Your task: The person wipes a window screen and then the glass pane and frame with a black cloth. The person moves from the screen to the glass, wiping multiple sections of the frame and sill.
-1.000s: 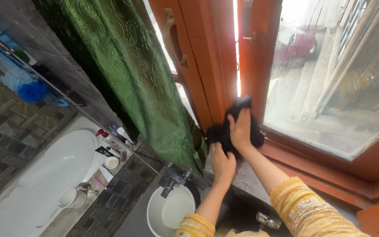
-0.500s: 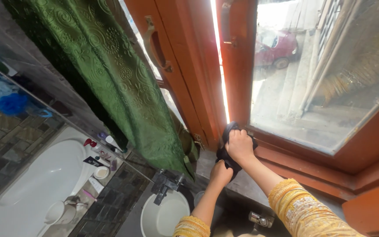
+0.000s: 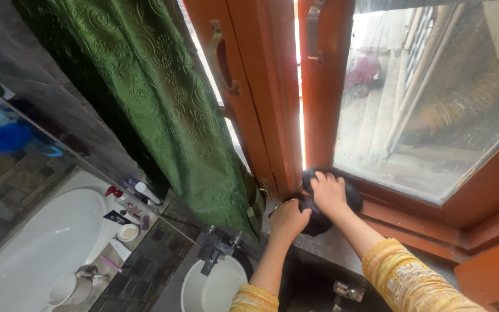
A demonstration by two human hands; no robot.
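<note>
Here, two hands are working on one dark cloth (image 3: 326, 209) at the bottom corner of an orange wooden window frame (image 3: 272, 104). The right hand (image 3: 329, 193) is lying flat on top of the cloth, with its fingers (image 3: 321, 181) spread a little and pressing down. The left hand (image 3: 289, 218) is curling into a fist, and its fingers are gripping the left end of the cloth. The cloth is sitting on the grey sill, right where the frame meets the glass pane (image 3: 434, 104).

One green curtain (image 3: 163, 104) is hanging on the left of the window. One white sink (image 3: 212, 289) with one dark tap (image 3: 215, 249) is near, below the hands. Far left, one big white tub (image 3: 36, 237) is showing. On the counter beside it, one white mug (image 3: 67, 288) is standing, and a few small bottles and tubes (image 3: 128, 199) are crowding together, white ones and a red one. One small round white tub (image 3: 127, 232) is sitting there too. Both sleeves (image 3: 405, 277) are yellow.
</note>
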